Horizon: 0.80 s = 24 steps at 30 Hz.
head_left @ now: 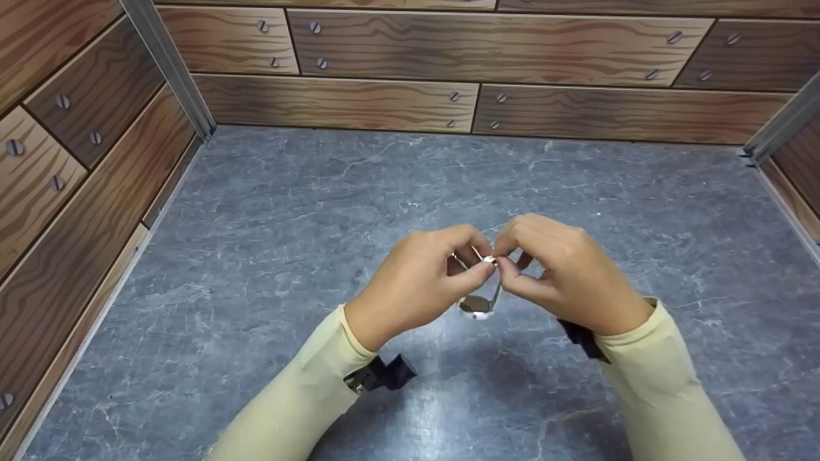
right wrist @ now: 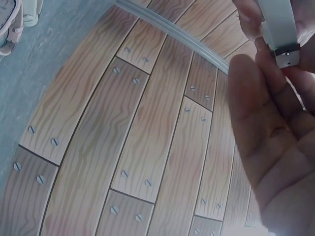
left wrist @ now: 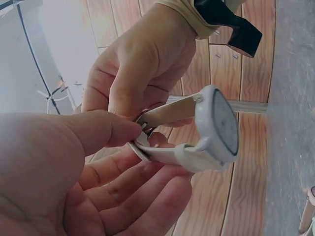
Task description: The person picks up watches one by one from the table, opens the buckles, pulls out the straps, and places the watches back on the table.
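A white wristwatch (head_left: 475,315) hangs above the grey tabletop between two hands, its round case lowest and its strap ends brought together at the fingertips. My left hand (head_left: 419,272) pinches the strap near the buckle between thumb and fingers. From the other side, my right hand (head_left: 556,269) pinches the strap too, fingertips almost touching the left ones. In the left wrist view the watch (left wrist: 216,128) shows its dial side-on and its strap forming a loop. A dark metal buckle (right wrist: 287,50) on the pale strap appears in the right wrist view. Fingers partly hide where the ends meet.
A pink-strapped watch (right wrist: 11,24) and a pale strap-like object (right wrist: 30,12) lie on the table, cut off by the right wrist view's edge. Wood-patterned panels (head_left: 384,48) wall the back and sides of the grey tabletop (head_left: 256,243).
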Tool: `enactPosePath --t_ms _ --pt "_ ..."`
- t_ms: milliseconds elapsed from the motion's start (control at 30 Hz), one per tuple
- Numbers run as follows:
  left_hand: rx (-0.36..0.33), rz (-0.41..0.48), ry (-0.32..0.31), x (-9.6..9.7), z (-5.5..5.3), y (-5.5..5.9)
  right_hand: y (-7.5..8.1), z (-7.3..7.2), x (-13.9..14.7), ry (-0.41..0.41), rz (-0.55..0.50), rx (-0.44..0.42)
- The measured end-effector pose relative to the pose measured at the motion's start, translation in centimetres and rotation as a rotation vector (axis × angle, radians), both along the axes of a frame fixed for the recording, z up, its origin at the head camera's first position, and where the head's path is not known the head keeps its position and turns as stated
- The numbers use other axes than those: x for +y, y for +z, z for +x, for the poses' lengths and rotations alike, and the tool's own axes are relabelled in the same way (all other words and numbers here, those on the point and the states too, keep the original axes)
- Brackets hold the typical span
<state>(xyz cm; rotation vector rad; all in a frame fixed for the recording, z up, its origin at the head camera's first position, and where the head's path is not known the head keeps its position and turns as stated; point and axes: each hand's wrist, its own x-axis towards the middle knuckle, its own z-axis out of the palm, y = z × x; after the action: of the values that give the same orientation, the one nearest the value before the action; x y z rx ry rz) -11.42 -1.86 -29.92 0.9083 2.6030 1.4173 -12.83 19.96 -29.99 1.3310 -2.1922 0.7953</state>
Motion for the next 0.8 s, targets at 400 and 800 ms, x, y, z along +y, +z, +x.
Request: enactPosePath --t_ms 400,800 --pt "-0.032 -0.083 0.008 0.03 0.09 -0.07 0.09 0.23 0.50 0.003 0.149 0.050" --pt "0.113 -0.212 -0.050 -0.12 0.02 -0.29 -0.05 0.32 0.22 0.047 0.182 0.049"
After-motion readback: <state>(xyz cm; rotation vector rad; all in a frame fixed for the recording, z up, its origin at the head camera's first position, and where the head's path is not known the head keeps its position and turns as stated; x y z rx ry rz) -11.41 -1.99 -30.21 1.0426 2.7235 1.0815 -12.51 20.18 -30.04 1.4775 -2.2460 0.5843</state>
